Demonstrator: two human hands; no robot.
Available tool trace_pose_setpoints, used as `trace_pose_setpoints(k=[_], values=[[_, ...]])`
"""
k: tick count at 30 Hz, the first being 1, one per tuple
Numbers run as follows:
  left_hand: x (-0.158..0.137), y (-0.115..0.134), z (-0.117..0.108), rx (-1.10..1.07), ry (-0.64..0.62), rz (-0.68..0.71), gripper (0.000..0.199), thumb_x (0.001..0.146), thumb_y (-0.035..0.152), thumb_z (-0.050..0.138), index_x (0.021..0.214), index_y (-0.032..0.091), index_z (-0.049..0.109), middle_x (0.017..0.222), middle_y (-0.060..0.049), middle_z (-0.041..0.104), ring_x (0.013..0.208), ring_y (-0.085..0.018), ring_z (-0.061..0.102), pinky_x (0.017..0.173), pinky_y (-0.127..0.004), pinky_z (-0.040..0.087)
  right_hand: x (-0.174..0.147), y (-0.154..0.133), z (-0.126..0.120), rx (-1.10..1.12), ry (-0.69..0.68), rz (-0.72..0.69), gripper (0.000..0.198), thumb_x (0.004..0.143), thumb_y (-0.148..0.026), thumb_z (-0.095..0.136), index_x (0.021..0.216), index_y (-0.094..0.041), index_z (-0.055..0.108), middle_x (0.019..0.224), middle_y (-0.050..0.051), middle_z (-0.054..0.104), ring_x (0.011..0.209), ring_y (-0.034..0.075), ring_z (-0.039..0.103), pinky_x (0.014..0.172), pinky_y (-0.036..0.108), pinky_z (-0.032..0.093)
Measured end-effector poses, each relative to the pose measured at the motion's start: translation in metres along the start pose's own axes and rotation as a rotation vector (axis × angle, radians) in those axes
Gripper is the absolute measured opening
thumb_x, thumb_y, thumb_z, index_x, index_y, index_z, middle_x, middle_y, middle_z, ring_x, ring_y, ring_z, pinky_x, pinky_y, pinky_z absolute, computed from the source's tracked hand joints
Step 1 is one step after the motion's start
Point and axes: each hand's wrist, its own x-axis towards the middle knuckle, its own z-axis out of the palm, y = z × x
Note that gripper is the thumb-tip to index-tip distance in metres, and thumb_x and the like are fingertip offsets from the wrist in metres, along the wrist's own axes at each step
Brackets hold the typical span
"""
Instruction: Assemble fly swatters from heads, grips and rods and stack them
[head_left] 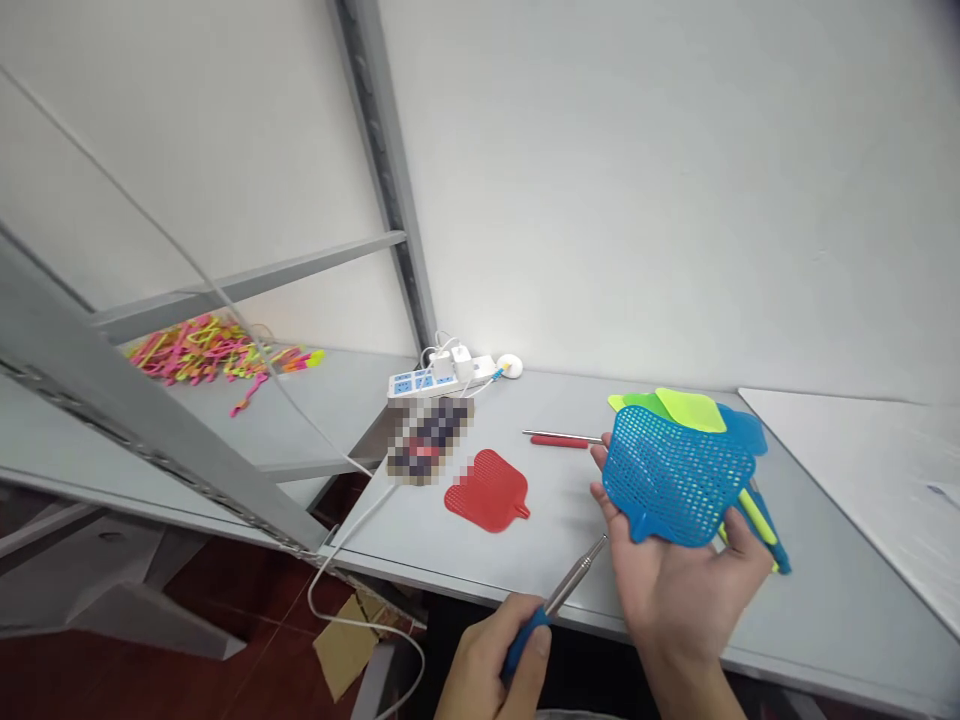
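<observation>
My left hand (501, 655) is closed around the blue grip of a telescopic metal rod (571, 580), whose thin tip points up and to the right. My right hand (675, 590), palm up, holds a blue perforated fly swatter head (679, 475) between thumb and fingers. The rod's tip is close to the socket of that head but apart from it. Behind the right hand lie yellow-green swatter heads (690, 409) and another blue head (744, 430), with yellow and blue handles partly hidden. A red swatter head (491, 492) rests flat on the table, near a red-handled rod (561, 441).
A white power strip (405, 386) with plugs stands at the back by a grey metal frame post (386, 150). A blurred-out object (431, 440) lies in front of it. A white cable (330, 560) hangs over the table edge. Pink and yellow pieces (202, 350) are heaped left.
</observation>
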Motion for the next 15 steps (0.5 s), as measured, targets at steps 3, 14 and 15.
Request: trace_pose_setpoints(k=[3,14,15], values=[[-0.002,0.003,0.013,-0.004,-0.082,0.055,0.030,0.093,0.046,0.053,0.087,0.022,0.070,0.067,-0.002,0.062,0.061,-0.017,0.053,0.063,-0.024,0.041,-0.008,-0.005,-0.001,0.002,0.065,-0.070,0.059,0.087,-0.058,0.035,0.135,-0.028,0.054,0.129,0.012,0.063,0.110,0.035,0.065,0.080,0.050,0.054],[-0.010,0.026,0.034,-0.145,-0.149,0.067,0.029,0.089,0.046,0.060,0.075,0.022,0.070,0.064,-0.003,0.061,0.058,-0.018,0.050,0.061,-0.025,0.042,-0.018,-0.011,-0.012,0.025,0.137,-0.273,0.067,0.089,-0.063,0.026,0.128,-0.019,0.057,0.123,0.016,0.063,0.112,0.034,0.064,0.085,0.050,0.053],[-0.011,0.026,0.035,-0.145,-0.151,0.059,0.029,0.088,0.047,0.060,0.075,0.022,0.070,0.064,-0.003,0.061,0.059,-0.018,0.050,0.061,-0.025,0.042,-0.019,-0.010,-0.013,0.014,0.123,-0.285,0.068,0.089,-0.063,0.025,0.131,-0.019,0.055,0.126,0.017,0.061,0.115,0.035,0.062,0.088,0.052,0.052]])
